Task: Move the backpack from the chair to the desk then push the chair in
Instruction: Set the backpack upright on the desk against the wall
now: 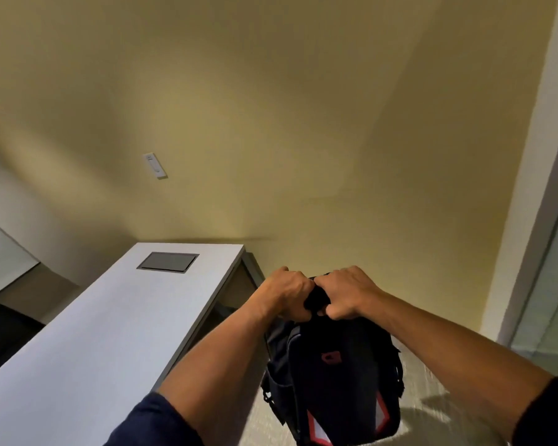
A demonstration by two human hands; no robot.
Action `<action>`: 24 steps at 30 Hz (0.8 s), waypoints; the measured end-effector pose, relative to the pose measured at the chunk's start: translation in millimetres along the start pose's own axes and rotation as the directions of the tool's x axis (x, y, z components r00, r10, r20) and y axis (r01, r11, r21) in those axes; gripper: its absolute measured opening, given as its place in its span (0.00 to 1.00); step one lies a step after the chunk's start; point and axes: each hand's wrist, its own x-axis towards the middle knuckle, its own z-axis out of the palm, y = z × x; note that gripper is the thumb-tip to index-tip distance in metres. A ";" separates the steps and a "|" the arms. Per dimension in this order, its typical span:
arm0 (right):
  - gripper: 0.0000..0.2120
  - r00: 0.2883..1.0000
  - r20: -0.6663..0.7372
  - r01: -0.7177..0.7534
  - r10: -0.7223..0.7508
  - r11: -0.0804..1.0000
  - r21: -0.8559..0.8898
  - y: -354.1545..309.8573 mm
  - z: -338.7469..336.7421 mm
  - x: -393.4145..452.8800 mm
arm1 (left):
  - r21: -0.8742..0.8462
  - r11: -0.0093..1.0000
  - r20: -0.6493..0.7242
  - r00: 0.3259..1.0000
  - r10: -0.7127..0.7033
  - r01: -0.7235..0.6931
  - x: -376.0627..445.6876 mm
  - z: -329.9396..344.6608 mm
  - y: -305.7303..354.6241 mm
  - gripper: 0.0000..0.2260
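A black backpack [335, 375] with red and white trim hangs in the air to the right of the white desk [87, 333], above the carpet. My left hand [285, 292] and my right hand [347, 292] sit side by side, both shut on its top handle. The bag is off the desk, just past its right edge. No chair seat shows beneath the bag.
A grey cable hatch [167, 262] is set into the desk's far end. A dark chair back [0, 336] shows beyond the desk at the left. A beige wall stands behind, with a glass door frame [535, 220] at the right.
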 end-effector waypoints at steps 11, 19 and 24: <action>0.25 0.999 0.001 0.042 -0.042 0.995 -0.095 -50.5 -46.4 142.2 | -0.309 0.944 -0.091 0.984 -0.150 0.115 -0.7 26.0 -146.8 0.19; 0.21 0.994 -0.106 0.013 -0.011 1.000 0.020 -75.7 -64.2 246.6 | -0.405 0.894 -0.228 0.925 -0.302 0.192 1.6 57.0 -238.6 0.20; 0.17 0.979 -0.199 0.007 0.039 0.974 0.225 -81.6 -74.0 304.4 | -0.233 0.948 -0.396 0.868 -0.298 0.219 10.4 71.9 -294.0 0.18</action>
